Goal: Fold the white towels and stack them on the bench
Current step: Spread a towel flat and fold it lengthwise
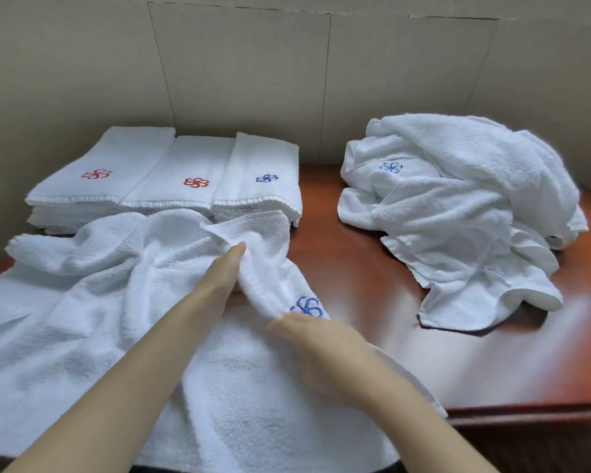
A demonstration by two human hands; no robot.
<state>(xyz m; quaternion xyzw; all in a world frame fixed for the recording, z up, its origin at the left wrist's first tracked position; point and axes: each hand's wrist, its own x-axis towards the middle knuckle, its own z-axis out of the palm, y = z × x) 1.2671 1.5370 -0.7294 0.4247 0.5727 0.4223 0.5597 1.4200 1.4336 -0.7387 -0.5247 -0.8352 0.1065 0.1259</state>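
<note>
**Head view: two hands in a rumpled towel, folded stacks behind**

Head camera looks down on a reddish-brown wooden bench (355, 268) set against a beige panelled wall (253, 80). Beyond the fingers and to their left stand three stacks of folded towels (164, 179) side by side, two topped with red flower emblems, the rightmost with a blue one. Well apart, off to the right of the fingers, a heap of unfolded towels (458, 206) lies crumpled, one edge trailing toward the bench's front.

An unfolded white towel (82, 319) sprawls over the near left part of the bench, its far edge bunched against the stacks. The left hand (226, 268) reaches into a raised fold of it; its fingers are mostly buried in cloth, so their grip cannot be told. The right hand (314, 339) pinches the fold just beside a blue flower emblem (307, 306), which sits at its fingertips.
</note>
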